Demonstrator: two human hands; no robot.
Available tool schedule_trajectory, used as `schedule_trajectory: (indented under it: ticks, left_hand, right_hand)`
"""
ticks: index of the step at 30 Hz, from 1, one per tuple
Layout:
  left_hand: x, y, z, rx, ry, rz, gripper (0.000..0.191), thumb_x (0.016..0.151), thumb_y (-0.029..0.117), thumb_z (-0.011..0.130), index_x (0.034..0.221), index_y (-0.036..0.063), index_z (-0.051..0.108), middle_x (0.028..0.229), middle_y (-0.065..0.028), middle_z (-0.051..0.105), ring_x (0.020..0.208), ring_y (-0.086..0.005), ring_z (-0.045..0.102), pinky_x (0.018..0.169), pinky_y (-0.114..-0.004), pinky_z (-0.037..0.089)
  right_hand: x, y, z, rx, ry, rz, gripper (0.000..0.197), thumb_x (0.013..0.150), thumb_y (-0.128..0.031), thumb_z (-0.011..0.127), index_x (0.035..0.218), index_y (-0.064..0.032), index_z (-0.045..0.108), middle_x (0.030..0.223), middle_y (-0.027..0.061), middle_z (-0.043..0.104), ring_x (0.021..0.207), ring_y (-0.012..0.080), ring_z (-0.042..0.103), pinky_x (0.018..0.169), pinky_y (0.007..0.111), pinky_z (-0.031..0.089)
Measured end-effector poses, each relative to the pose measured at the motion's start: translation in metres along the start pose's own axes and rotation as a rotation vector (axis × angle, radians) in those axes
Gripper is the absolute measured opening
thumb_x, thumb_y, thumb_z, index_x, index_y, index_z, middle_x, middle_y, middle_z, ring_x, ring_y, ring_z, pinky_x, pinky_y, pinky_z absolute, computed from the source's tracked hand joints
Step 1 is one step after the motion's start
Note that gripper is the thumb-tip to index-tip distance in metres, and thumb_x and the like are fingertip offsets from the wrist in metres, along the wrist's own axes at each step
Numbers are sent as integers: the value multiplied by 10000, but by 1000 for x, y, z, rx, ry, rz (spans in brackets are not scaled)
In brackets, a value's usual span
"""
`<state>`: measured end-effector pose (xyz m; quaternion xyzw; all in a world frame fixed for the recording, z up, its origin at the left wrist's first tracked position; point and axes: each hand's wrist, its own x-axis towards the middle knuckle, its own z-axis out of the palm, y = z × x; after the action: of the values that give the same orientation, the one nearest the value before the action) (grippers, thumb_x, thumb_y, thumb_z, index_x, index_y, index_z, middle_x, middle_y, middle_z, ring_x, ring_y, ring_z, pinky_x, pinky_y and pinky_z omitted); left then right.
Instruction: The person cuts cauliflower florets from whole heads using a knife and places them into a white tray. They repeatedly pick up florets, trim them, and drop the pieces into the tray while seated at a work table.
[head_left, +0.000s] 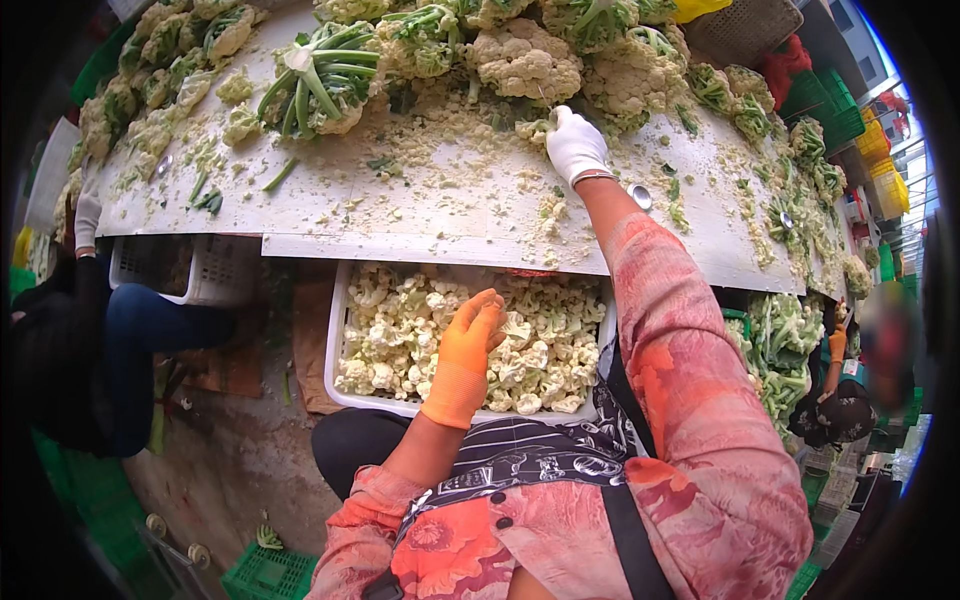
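Note:
My right hand (576, 142), in a white glove, reaches over the white table (465, 202) and is closed on the handle of a small knife. Its thin blade points at a large cauliflower head (527, 61). A small cauliflower piece (534, 131) lies beside the fingers. My left hand (471, 337), in an orange glove, hovers over a white plastic crate (335, 352) of cut cauliflower florets (529, 360); its fingers are slightly spread and no item shows in them. A cauliflower with cut leaf stalks (319, 82) lies stem up on the table.
More cauliflower heads (630, 79) line the table's far side, with crumbs strewn over it. A person's gloved hand (88, 214) is at far left, another person (840, 405) at far right. Trimmed stalks (780, 352) fill a container at right. A green crate (270, 574) stands on the floor.

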<state>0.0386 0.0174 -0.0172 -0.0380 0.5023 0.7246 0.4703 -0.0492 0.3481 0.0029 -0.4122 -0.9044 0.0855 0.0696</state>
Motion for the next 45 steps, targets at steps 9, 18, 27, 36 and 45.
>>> schedule_trajectory:
  ticks: [9, 18, 27, 36, 45]
  left_hand:
    - [-5, 9, 2, -26, -42, 21, 482, 1041, 302, 564, 1418, 11, 491, 1320, -126, 609, 1208, -250, 604, 1017, -379, 485]
    - [-8, 29, -2, -69, 5, 195, 541, 1044, 311, 572, 1482, 36, 417, 1349, -108, 558, 1221, -236, 566, 993, -382, 479]
    - [-10, 37, -8, 117, -214, 480, 627, 998, 302, 675, 1514, 79, 397, 1324, -77, 581, 1063, -139, 609, 916, -291, 509]
    - [-27, 42, -26, -54, -166, 314, 519, 1028, 502, 547, 1343, 90, 569, 1053, -50, 674, 815, -135, 649, 641, -285, 534]
    - [-39, 46, -19, 77, -130, 404, 480, 1034, 494, 545, 1241, 65, 607, 821, -10, 607, 665, -75, 540, 556, -236, 447]
  right_hand:
    - [-12, 2, 10, 169, 93, -107, 292, 921, -277, 640, 1146, -94, 609, 1077, 184, 706, 998, 366, 693, 850, 454, 546]
    - [-147, 1, -23, 1508, -481, 314, 277, 933, -160, 640, 1184, -50, 598, 951, 32, 630, 715, 140, 598, 600, 279, 483]
    - [-290, -43, -63, 1719, -714, 434, 208, 1021, -215, 557, 1186, -89, 540, 992, 69, 649, 730, 118, 593, 580, 260, 466]
    - [-303, 0, -118, 1773, -562, 237, 379, 1032, -139, 502, 1403, -86, 443, 1003, 80, 613, 770, 126, 602, 641, 270, 517]
    - [-344, -28, -94, 688, -426, -279, 271, 966, -140, 570, 1224, -86, 629, 782, 149, 660, 633, 218, 622, 638, 343, 502]
